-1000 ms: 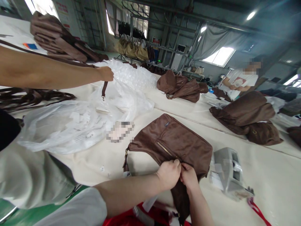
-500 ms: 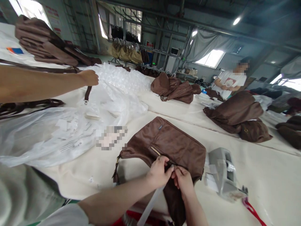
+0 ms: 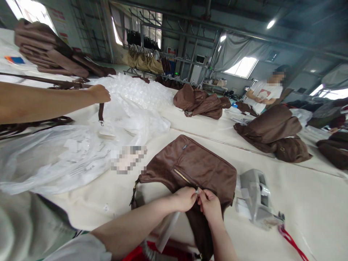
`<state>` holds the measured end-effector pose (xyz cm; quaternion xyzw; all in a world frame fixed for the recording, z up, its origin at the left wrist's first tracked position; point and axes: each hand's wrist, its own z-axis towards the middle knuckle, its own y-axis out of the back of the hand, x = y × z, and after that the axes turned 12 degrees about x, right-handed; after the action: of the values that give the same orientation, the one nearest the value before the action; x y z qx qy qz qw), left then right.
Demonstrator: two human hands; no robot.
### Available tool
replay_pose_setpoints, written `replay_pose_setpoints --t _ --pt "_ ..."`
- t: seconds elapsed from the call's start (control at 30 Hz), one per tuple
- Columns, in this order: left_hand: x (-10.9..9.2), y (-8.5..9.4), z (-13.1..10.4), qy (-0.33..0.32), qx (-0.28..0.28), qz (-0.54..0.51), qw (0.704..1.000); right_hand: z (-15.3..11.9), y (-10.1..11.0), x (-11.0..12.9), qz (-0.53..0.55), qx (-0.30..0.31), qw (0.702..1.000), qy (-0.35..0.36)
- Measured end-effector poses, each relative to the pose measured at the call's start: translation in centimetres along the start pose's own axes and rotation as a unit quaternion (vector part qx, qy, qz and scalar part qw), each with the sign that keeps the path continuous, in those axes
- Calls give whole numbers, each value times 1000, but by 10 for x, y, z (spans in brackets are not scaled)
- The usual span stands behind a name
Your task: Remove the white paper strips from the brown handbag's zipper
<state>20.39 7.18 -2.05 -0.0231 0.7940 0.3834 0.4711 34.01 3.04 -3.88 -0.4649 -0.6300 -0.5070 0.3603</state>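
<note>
Brown leather is worked at a cream-covered bench [image 3: 299, 203], where a slouchy handbag [image 3: 195, 166] lies flat just ahead of the person, its lower end hanging over the near edge. The left hand [image 3: 185, 198] and right hand [image 3: 210, 206] are pressed together at the end of the brass pocket zip [image 3: 185, 177], fingers of both pinched on a small pull or tag there; what exactly is gripped cannot be made out. The zip end appears to be in the course of being fitted or checked, and fine, steady pinching is judged to be called for next. A grey tape dispenser [image 3: 257, 199] is set just right of the bag. Clear plastic bags [image 3: 81, 148] are heaped to the left, where a co-worker's hand [image 3: 100, 93] is closed on a brown strap [image 3: 101, 112]. More brown bags [image 3: 274, 134] are piled across the workshop, and a seated person in white [image 3: 262, 95] is seen beyond.
</note>
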Motion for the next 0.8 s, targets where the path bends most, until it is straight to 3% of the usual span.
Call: replay_pose_setpoints --t 0.1,0.17,0.27,0.33,0.43,0.57,0.73,0.8 --pt "2 -2 1 24 -14 -10 1000 -16 20 15 -43 -23 999 11" --pt "3 -3 3 33 -16 -20 999 -32 50 21 -99 -111 989 23" --pt "7 -5 5 31 -20 -30 999 -58 112 14 -215 -310 926 15" --pt "8 -5 6 30 -29 -42 998 -70 152 2 -298 -377 877 -6" --pt "9 -6 7 34 -36 -60 997 -77 194 -17 -352 -361 863 -40" --pt "9 -8 7 39 -44 -77 995 -73 222 -25 -330 -384 859 -76" --pt "13 -10 9 46 -43 -119 991 -67 235 -31 -157 -299 938 -78" --pt "14 -11 9 50 -36 -144 988 -66 233 -36 -113 -306 944 -46"
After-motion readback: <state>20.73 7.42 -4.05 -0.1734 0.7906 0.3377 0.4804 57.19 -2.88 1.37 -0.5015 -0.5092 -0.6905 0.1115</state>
